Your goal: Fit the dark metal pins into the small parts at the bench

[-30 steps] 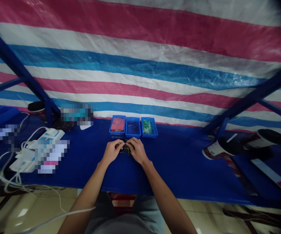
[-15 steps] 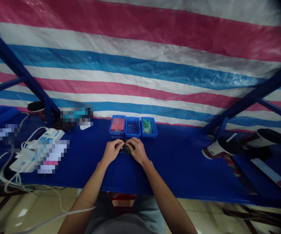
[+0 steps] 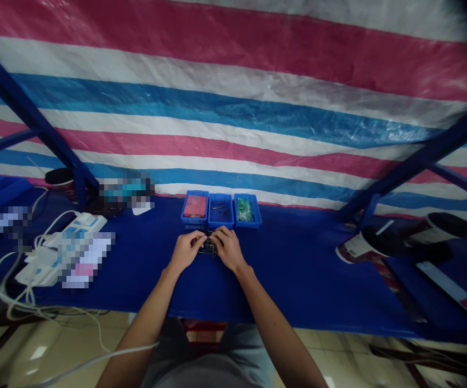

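My left hand point(image 3: 186, 249) and my right hand point(image 3: 227, 249) face each other low over the blue table, fingertips pinched close together. What sits between the fingers is too small to make out. Just under and between them lies a small heap of thin dark and brassy pieces point(image 3: 211, 248), partly hidden by the hands. Behind the hands stand three small blue bins: the left bin point(image 3: 194, 221) holds pink-red flat pieces point(image 3: 196, 206), the middle bin point(image 3: 221, 222) has a few thin dark pieces point(image 3: 219, 208), and the right bin point(image 3: 248, 222) contains green and clear pieces point(image 3: 245, 209).
A white power strip point(image 3: 63, 242) with tangled white cables point(image 3: 11, 307) lies on the left. Lidded cups point(image 3: 358, 248) and a pale flat bar point(image 3: 452, 291) are at the right. Behind the table point(image 3: 298, 280) hangs a striped sheet point(image 3: 233, 124), with blue frame posts point(image 3: 27, 108) at the sides.
My right fingertips have shifted very slightly away from the left ones. The left hand and the bins have stayed put.
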Tool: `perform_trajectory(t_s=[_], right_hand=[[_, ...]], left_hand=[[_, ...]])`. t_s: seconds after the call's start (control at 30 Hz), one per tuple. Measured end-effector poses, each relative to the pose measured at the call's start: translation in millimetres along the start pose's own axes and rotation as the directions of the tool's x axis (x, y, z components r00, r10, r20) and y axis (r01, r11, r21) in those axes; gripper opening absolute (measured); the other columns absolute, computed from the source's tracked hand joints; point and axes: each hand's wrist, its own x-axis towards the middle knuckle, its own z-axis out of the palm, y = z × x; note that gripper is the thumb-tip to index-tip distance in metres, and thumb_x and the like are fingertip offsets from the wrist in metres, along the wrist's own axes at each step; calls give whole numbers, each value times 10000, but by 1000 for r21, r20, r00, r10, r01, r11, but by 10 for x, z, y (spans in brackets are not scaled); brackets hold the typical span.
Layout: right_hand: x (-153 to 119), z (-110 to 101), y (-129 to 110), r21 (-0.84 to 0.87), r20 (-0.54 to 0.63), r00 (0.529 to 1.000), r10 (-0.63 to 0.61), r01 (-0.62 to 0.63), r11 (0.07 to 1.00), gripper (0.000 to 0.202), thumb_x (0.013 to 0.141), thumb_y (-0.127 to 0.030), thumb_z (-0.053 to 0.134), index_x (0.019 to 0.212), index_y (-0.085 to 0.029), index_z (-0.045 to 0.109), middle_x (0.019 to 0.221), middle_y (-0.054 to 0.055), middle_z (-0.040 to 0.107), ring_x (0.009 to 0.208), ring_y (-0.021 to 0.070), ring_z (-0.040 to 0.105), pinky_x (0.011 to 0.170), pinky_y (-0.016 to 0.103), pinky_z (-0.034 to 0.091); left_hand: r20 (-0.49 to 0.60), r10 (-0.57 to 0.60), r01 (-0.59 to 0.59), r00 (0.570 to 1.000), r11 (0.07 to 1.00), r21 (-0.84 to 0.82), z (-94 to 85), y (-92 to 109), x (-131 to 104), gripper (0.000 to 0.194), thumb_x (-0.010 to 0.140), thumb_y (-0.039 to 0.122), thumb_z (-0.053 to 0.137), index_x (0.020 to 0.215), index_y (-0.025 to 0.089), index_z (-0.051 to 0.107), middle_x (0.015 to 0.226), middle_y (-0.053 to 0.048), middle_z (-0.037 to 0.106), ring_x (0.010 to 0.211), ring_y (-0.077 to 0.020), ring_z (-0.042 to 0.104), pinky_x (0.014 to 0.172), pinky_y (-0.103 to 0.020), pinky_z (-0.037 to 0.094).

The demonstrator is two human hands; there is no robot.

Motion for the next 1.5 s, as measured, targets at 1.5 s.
perform_trajectory(t_s=[1.5], right_hand=[[1,-15,2,57,-7,1000,2,-1,998,115,973,-203,545,946,-231,653,940,39,665,919,193,605,858,325,425]], left_hand=[[1,-14,14,1000,1000,-1,-4,16,0,280,946,376,534,861,160,691,640,6,666,540,-112,548,586,-210,391]])
